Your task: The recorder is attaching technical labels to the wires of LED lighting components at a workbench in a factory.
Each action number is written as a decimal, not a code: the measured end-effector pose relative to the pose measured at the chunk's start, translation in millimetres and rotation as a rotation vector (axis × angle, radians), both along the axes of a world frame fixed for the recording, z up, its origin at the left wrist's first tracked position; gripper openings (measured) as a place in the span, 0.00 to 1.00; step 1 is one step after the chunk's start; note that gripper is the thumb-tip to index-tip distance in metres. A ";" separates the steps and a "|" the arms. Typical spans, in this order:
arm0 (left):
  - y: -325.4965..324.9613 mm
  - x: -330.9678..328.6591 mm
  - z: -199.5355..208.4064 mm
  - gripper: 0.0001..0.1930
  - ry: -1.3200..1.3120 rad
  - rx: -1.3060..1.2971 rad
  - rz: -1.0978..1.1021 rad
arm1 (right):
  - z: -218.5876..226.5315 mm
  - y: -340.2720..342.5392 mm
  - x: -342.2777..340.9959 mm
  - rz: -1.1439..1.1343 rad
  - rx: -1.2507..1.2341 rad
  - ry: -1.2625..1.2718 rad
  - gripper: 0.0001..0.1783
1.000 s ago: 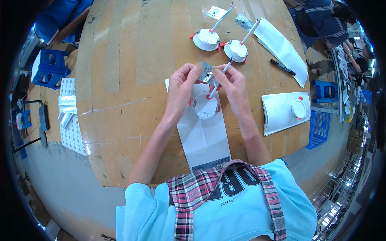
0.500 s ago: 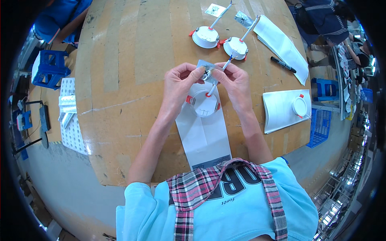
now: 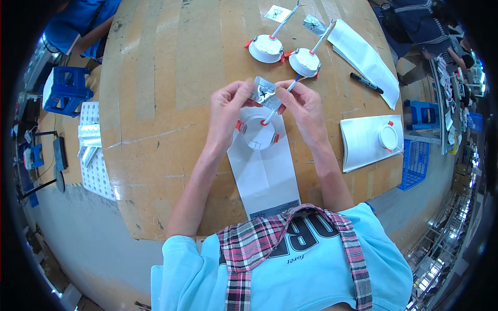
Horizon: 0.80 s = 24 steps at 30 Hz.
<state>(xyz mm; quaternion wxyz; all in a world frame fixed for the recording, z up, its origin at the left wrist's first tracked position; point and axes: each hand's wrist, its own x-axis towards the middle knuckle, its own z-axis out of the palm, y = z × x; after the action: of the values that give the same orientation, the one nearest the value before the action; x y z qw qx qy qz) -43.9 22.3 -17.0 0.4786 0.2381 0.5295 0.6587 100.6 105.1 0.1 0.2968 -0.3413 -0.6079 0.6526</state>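
In front of me a small printed label tag is stretched between my two hands beside a white cable. My left hand pinches the tag's left edge between thumb and finger. At its right side my right hand is closed on the tag, with the cable running against its fingers and its bared wire ends poking out above. The cable leads down to a round white downlight with red-tipped spring clips. It rests on a long white paper sheet.
Two more white downlights with cables stand at the far side near small labels. Right of them lie folded white paper and a black marker. A smaller downlight sits on a paper stack. Other people are beyond the table's edges.
The tag has opened out a little and tilted as my left thumb slid toward its left edge. The downlight has shifted slightly left and turned on the paper.
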 end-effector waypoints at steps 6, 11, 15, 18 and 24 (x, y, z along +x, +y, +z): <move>-1.2 2.6 2.1 0.18 -0.008 -0.074 -0.073 | 0.1 -2.8 -0.9 -0.041 0.039 -0.035 0.12; -2.2 -0.2 1.7 0.23 0.163 -0.175 -0.184 | 1.3 -4.5 -1.7 -0.035 0.073 -0.038 0.11; -4.2 -6.3 -1.0 0.22 -0.143 -0.016 -0.146 | -3.0 1.6 1.4 -0.095 -0.002 0.007 0.10; -5.8 -5.8 -3.2 0.21 -0.175 0.005 -0.172 | -4.2 2.7 3.3 -0.114 0.009 0.001 0.10; -2.9 -2.1 -1.1 0.15 -0.039 0.041 -0.073 | -0.8 2.1 1.9 -0.064 0.023 -0.001 0.10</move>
<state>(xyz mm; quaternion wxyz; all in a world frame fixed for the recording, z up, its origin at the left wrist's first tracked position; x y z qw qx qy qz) -46.0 19.4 -18.1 0.5076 0.2543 0.4972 0.6561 102.5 107.2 -0.7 0.3214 -0.3575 -0.6044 0.6354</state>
